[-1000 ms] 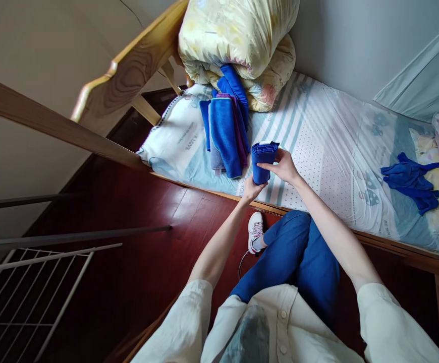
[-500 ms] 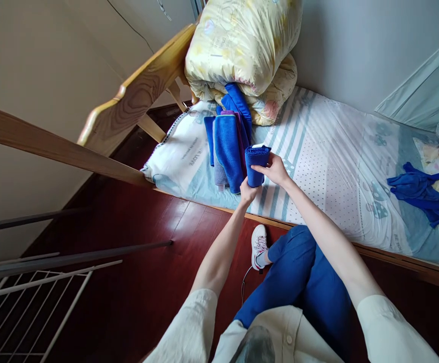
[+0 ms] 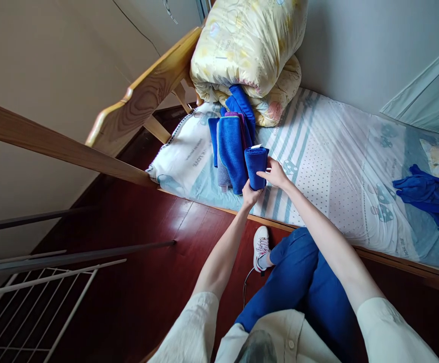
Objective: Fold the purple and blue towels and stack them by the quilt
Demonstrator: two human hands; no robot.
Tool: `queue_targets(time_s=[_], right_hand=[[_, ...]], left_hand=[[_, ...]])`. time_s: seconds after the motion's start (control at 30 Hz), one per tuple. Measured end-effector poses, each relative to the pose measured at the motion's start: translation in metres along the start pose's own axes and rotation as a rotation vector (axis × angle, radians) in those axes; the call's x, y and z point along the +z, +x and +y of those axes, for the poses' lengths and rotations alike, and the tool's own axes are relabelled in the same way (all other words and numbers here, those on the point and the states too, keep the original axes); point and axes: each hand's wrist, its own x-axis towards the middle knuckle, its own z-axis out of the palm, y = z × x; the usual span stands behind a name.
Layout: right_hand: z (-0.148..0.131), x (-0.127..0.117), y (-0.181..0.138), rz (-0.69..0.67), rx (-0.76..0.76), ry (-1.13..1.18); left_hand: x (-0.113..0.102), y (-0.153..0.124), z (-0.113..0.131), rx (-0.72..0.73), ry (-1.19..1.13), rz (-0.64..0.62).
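A rolled blue towel (image 3: 256, 166) with a small white tag at its top stands upright between my hands, just above the bed. My left hand (image 3: 252, 193) is closed around its lower end. Against its right side rests my right hand (image 3: 275, 174), the thumb across the front and the other fingers partly hidden behind the roll. Just left of it, folded towels (image 3: 231, 151) in blue, grey and purple lie in a pile on the mattress.
The bed (image 3: 318, 171) has a patterned sheet and a wooden end board (image 3: 144, 85). A yellow quilt (image 3: 248, 45) is heaped at the back. Crumpled blue cloth (image 3: 426, 194) lies at the right. A white wire rack (image 3: 53, 307) stands on the red floor (image 3: 140, 297) at the lower left.
My right hand has slid slightly down the towel roll, its thumb now nearer the right side. The view has shifted a little, moving the scene slightly rightward.
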Motion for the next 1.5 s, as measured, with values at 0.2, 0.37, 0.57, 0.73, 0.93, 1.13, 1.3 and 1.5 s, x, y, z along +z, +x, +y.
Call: queue_targets(time_s=[0.2,0.37,0.57,0.73,0.93,1.13,1.3,1.5], right_hand=[[0.003,-0.002,-0.017,0.136,0.025,0.013],[0.011,-0.013,-0.1,0.174,0.113,0.069],[0.028,-0.048,-0.269,0.274,0.316,0.158],[0.026,-0.069,-0.36,0.541,0.394,0.314],[0.017,-0.068,-0.367,0.701,0.378,0.51],[0.012,-0.072,-0.369,0.705,0.353,0.492],[0.006,-0.073,-0.381,0.76,0.367,0.552],[0.017,-0.077,-0.383,0.874,0.367,0.783]], left_hand=[[-0.007,-0.016,0.011,0.287,0.266,0.216],[-0.009,-0.017,0.014,0.641,0.662,-0.266],[-0.012,0.003,-0.001,0.53,0.958,-0.468],[-0.013,0.0,-0.003,0.593,1.007,-0.495],[-0.007,0.006,0.006,0.628,0.967,-0.505],[0.01,0.014,0.035,0.57,0.932,-0.51],[0.02,0.033,0.041,0.598,0.865,-0.453],[0.074,0.024,0.03,0.782,0.695,-0.588]])
